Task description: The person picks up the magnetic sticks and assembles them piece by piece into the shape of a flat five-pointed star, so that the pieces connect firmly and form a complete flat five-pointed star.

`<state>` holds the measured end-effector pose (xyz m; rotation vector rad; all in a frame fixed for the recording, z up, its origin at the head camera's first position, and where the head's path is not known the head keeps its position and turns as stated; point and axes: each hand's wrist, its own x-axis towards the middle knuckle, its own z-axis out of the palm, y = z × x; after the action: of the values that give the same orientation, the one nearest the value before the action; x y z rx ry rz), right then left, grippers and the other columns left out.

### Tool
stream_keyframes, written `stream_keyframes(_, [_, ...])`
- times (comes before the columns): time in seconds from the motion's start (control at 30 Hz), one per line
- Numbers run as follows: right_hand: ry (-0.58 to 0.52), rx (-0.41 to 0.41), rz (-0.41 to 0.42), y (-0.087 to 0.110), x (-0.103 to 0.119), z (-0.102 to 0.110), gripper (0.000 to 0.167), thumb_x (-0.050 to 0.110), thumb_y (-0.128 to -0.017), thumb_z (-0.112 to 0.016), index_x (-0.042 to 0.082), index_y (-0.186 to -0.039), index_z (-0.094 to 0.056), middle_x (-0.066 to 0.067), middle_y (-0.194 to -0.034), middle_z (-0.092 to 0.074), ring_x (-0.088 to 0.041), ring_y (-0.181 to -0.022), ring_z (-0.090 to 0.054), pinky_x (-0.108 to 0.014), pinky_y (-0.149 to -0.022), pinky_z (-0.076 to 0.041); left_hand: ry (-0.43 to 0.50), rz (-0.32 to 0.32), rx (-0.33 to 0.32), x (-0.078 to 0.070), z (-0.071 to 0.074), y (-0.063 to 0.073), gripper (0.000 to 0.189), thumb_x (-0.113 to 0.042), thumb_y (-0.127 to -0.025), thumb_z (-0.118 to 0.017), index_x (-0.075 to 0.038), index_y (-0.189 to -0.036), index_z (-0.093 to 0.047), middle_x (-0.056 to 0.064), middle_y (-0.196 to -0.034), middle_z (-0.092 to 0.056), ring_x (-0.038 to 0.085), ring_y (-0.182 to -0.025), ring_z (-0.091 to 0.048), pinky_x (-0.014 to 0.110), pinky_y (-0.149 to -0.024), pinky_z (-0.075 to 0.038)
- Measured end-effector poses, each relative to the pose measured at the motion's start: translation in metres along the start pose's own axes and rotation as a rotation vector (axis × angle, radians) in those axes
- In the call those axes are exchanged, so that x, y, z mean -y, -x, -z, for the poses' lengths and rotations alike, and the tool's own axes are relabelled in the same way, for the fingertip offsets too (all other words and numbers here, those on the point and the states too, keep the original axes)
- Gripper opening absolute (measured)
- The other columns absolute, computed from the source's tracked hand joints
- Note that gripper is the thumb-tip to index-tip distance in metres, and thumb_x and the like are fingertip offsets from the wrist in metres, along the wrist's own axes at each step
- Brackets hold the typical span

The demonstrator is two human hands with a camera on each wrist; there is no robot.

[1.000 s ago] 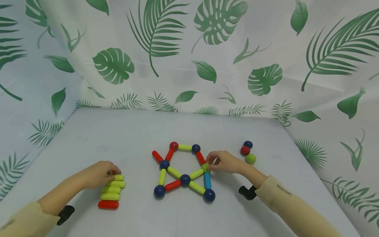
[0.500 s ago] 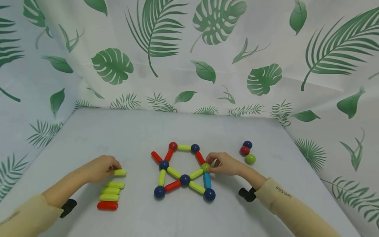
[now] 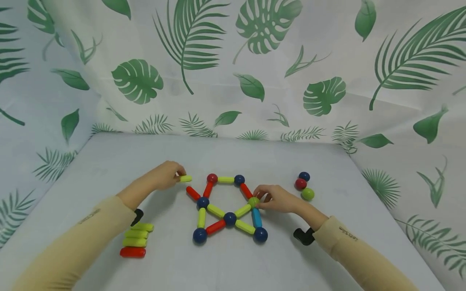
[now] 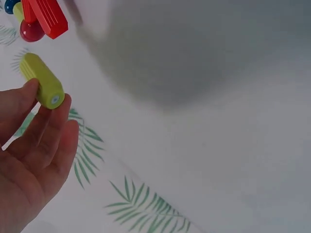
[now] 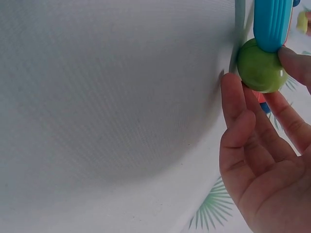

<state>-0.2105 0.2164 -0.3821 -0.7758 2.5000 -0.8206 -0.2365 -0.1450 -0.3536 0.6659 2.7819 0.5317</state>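
In the head view my left hand (image 3: 164, 176) pinches a yellow-green magnetic rod (image 3: 186, 178) between thumb and fingers, just left of a flat frame of rods and balls. The left wrist view shows the round metal end of that rod (image 4: 43, 81). A red rod (image 3: 193, 193) sticks out from a blue ball (image 3: 202, 202) below it, its outer end free. My right hand (image 3: 278, 198) pinches the green ball (image 3: 253, 202) at the frame's right side. That green ball (image 5: 262, 67) touches a blue rod (image 5: 272, 24) in the right wrist view.
Under my left forearm lie several yellow-green rods (image 3: 135, 242) and a red rod (image 3: 132, 252) in a row. Three loose balls, blue (image 3: 304, 176), red (image 3: 300, 184) and green (image 3: 308, 194), sit to the right. A leaf-print cloth (image 3: 218, 101) rises behind the table.
My left hand has lifted one yellow-green rod off the row and carried it up and right, near the frame. The frame's lower part has shifted slightly right. My right hand stays on the green ball.
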Motion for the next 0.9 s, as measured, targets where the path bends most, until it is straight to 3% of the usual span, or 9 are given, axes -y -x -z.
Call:
stream_keyframes(0.17, [0.005,0.004,0.005,-0.001,-0.001,0.000,0.026,0.020,-0.084,-0.066,0.010,-0.106,-0.057,-0.005,-0.098,-0.062,-0.017,-0.081,-0.059,-0.026,-0.070,-0.051,0.022,0.062,0.046,-0.009,-0.005,-0.026,0.020,0.001,-0.088,-0.054,0.002,-0.105,-0.064,0.013,-0.100,-0.063,0.024,-0.091,-0.056,0.038,-0.084,-0.047])
stream_keyframes(0.37, [-0.008,0.008,0.005,-0.001,-0.001,0.001,0.027,0.020,-0.084,-0.066,0.009,-0.106,-0.057,-0.005,-0.098,-0.062,-0.017,-0.082,-0.058,-0.026,-0.070,-0.050,0.028,0.108,0.092,-0.015,-0.014,-0.043,0.020,0.000,-0.086,-0.057,0.000,-0.105,-0.065,0.011,-0.098,-0.062,0.023,-0.089,-0.055,0.036,-0.083,-0.048])
stream_keyframes(0.63, [-0.004,0.005,0.006,-0.002,-0.001,0.000,0.026,0.020,-0.084,-0.066,0.010,-0.106,-0.057,-0.004,-0.098,-0.062,-0.016,-0.082,-0.058,-0.027,-0.071,-0.051,0.011,0.131,0.125,-0.027,-0.016,-0.046,0.021,-0.001,-0.086,-0.058,-0.001,-0.105,-0.066,0.011,-0.098,-0.062,0.023,-0.091,-0.055,0.035,-0.084,-0.047])
stream_keyframes(0.9, [-0.048,0.007,0.009,-0.002,-0.001,0.001,0.021,0.017,-0.084,-0.066,0.010,-0.103,-0.059,-0.003,-0.097,-0.063,-0.017,-0.083,-0.059,-0.026,-0.070,-0.051,0.022,0.151,0.163,-0.028,-0.021,-0.048,0.045,0.002,-0.088,-0.050,-0.015,-0.129,-0.053,0.015,-0.113,-0.058,0.023,-0.091,-0.054,0.028,-0.072,-0.049])
